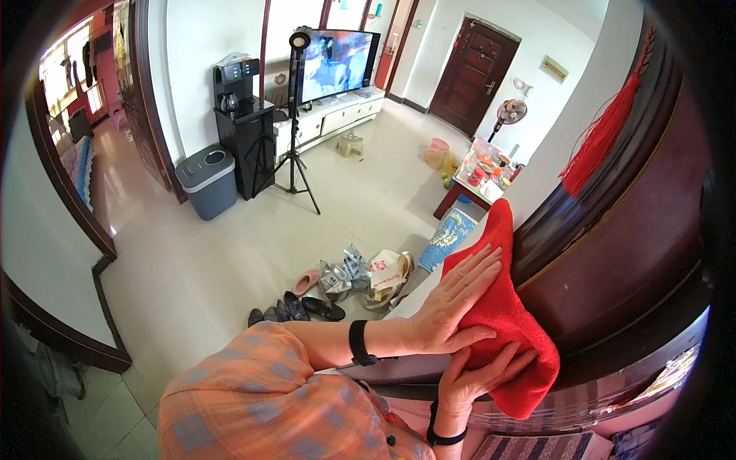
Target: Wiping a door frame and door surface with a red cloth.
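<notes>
A red cloth with a soft, fuzzy surface hangs in folds against the edge of a dark brown wooden door. My left hand lies over its upper part, fingers long and close together, thumb pointing right. Just below, my right hand holds the lower part with the fingers spread across the folds. Both palms face the cloth and are hidden. A black band circles my left wrist, and another dark band is on the right.
A red tassel hangs beside the door. Shoes and bags lie on the tiled floor. Farther off are a tripod, a grey bin, a small stool, a lit television and a cluttered table.
</notes>
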Tool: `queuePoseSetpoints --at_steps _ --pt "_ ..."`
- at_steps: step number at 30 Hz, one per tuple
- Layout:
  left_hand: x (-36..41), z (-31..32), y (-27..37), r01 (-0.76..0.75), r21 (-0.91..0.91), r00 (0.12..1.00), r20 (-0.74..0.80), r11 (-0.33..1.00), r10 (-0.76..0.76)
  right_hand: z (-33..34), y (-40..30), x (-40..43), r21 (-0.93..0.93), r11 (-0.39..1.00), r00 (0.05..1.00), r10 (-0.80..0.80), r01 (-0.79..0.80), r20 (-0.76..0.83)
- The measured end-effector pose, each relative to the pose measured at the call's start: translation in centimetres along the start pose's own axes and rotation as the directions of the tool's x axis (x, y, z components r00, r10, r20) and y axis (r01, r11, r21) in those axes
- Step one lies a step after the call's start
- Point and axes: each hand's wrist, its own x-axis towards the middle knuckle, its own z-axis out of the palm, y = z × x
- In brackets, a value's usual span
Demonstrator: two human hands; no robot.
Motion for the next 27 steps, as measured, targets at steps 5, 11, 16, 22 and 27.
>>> queuePoseSetpoints --at_steps 5,11,16,22,27 --pt "0.0 0.0 0.0 0.006 0.000 1.000 0.001 1.000 -0.006 -0.1 0.0 0.0 0.015 1.000 1.000 0.017 -0.017 0.022" --pt "0.0 0.0 0.0 0.005 -0.004 1.000 -0.003 1.000 -0.005 0.0 0.0 0.1 0.012 1.000 1.000 -0.001 0.001 0.000" --pt "0.0 -0.1 0.1 0.016 -0.004 1.000 0.006 1.000 -0.016 -0.1 0.0 0.1 0.000 1.000 1.000 0.000 0.000 0.009" --pt "-0.4 -0.2 0.0 0.027 -0.009 0.999 0.018 1.000 -0.026 0.2 0.0 -0.2 0.014 1.000 1.000 0.002 -0.001 -0.002" --pt "-1.4 -0.1 -0.1 0.024 0.000 1.000 0.014 1.000 -0.024 0.1 0.0 -0.6 0.018 1.000 1.000 -0.005 0.005 0.027"
